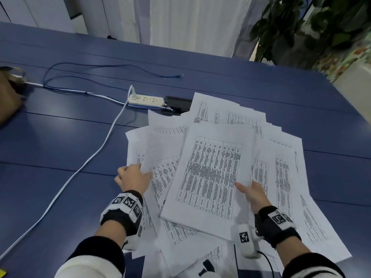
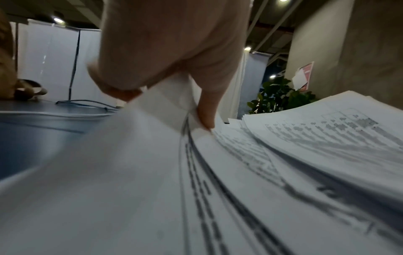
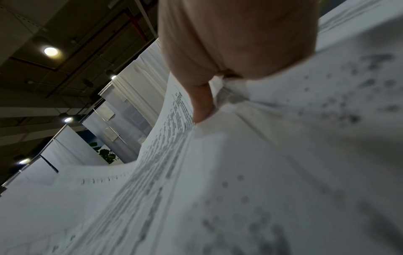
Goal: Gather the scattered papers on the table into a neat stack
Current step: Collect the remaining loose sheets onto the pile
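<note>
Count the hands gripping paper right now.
2. The left hand pinches a sheet at the pile's left edge; the right hand holds the top sheaf at its right edge, thumb on top. Fingers beneath are hidden.

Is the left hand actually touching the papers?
Touching. The left wrist view shows the left hand pinching a sheet's edge from the papers between curled fingers.

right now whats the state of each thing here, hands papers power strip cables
left hand: grip pinching a sheet's corner
right hand: grip holding the top bundle's right edge
white printed papers: fanned out, overlapping, not yet stacked
top bundle of printed sheets: raised above the pile
white power strip: one white plug in
thin blue cable: loose, far end unplugged
</note>
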A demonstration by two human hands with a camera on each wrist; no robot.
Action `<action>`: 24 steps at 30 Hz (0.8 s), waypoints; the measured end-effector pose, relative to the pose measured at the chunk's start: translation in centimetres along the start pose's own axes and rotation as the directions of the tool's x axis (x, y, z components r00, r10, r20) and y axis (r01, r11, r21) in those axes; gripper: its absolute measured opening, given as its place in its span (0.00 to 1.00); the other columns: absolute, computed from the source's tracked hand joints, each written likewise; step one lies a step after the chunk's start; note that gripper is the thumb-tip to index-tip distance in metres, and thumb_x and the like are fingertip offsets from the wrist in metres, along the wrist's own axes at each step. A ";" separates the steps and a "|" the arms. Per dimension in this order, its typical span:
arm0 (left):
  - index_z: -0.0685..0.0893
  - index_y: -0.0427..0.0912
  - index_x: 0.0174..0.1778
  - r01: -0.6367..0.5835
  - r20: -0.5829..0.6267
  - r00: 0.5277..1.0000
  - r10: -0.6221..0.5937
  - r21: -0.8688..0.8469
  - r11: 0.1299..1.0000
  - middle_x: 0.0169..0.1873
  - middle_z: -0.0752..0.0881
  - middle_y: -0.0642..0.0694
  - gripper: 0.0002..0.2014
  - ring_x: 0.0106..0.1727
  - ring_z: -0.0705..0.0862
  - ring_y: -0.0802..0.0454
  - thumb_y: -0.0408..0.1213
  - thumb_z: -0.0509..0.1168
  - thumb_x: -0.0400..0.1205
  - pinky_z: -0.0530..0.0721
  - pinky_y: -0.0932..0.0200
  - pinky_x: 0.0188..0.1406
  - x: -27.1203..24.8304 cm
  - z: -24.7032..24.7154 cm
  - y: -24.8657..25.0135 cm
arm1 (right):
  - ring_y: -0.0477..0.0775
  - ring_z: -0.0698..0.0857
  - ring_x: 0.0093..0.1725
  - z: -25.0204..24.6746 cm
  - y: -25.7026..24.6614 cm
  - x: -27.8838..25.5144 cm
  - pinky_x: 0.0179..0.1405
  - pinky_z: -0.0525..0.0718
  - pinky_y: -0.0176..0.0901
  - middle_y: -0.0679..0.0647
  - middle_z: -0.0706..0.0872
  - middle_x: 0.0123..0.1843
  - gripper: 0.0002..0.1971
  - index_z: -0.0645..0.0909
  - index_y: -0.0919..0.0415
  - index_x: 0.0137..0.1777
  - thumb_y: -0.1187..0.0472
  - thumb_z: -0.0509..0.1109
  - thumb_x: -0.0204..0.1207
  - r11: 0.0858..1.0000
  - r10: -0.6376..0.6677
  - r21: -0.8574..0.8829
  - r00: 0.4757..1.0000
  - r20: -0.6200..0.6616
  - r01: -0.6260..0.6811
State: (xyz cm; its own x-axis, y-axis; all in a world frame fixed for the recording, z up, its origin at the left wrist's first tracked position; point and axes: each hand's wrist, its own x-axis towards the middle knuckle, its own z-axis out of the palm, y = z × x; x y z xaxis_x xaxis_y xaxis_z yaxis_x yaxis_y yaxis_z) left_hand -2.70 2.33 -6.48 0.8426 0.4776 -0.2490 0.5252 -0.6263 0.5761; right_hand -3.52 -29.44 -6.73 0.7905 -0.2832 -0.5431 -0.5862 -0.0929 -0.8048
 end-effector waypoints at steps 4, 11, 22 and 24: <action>0.83 0.30 0.56 0.048 -0.004 0.998 -0.056 -0.448 0.893 0.55 0.86 0.34 0.16 0.60 0.82 0.37 0.40 0.68 0.79 0.78 0.51 0.59 0.9 -0.3 0.9 | 0.64 0.77 0.69 -0.4 -0.2 -0.1 0.68 0.71 0.54 0.62 0.79 0.70 0.23 0.71 0.65 0.74 0.65 0.66 0.79 0.999 0.007 0.047 1.000 0.005 -0.007; 0.67 0.31 0.74 0.222 0.297 0.951 -0.084 -0.468 0.855 0.72 0.75 0.37 0.39 0.73 0.73 0.39 0.39 0.77 0.71 0.71 0.42 0.74 0.7 2.4 1.9 | 0.62 0.76 0.70 -0.3 -0.4 -0.1 0.71 0.68 0.55 0.60 0.79 0.70 0.23 0.71 0.66 0.73 0.64 0.67 0.79 0.999 0.003 0.053 0.999 0.039 -0.005; 0.79 0.30 0.65 0.129 0.319 0.948 0.004 -0.394 0.910 0.61 0.84 0.35 0.20 0.63 0.82 0.40 0.30 0.70 0.77 0.74 0.48 0.66 5.3 -5.1 -0.7 | 0.65 0.72 0.73 -4.2 -1.0 0.8 0.70 0.67 0.55 0.64 0.74 0.74 0.26 0.66 0.67 0.76 0.66 0.66 0.79 0.985 0.008 0.172 0.999 -0.047 0.000; 0.80 0.30 0.64 0.119 0.370 0.929 0.021 -0.351 0.929 0.61 0.84 0.35 0.19 0.61 0.82 0.41 0.30 0.70 0.77 0.74 0.48 0.67 5.4 -5.6 -1.0 | 0.65 0.73 0.73 -3.9 -1.0 0.7 0.70 0.68 0.55 0.64 0.75 0.73 0.26 0.66 0.67 0.76 0.66 0.66 0.79 0.984 0.013 0.179 0.999 -0.035 -0.006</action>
State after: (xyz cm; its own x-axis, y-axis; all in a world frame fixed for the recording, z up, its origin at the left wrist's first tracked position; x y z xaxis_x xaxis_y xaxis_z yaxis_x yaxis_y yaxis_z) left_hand 0.66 9.01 -4.01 0.8379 0.2021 -0.5070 0.5458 -0.3084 0.7791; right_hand -3.04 -33.32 -5.34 0.7764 -0.3176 -0.5444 -0.5498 0.0810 -0.8313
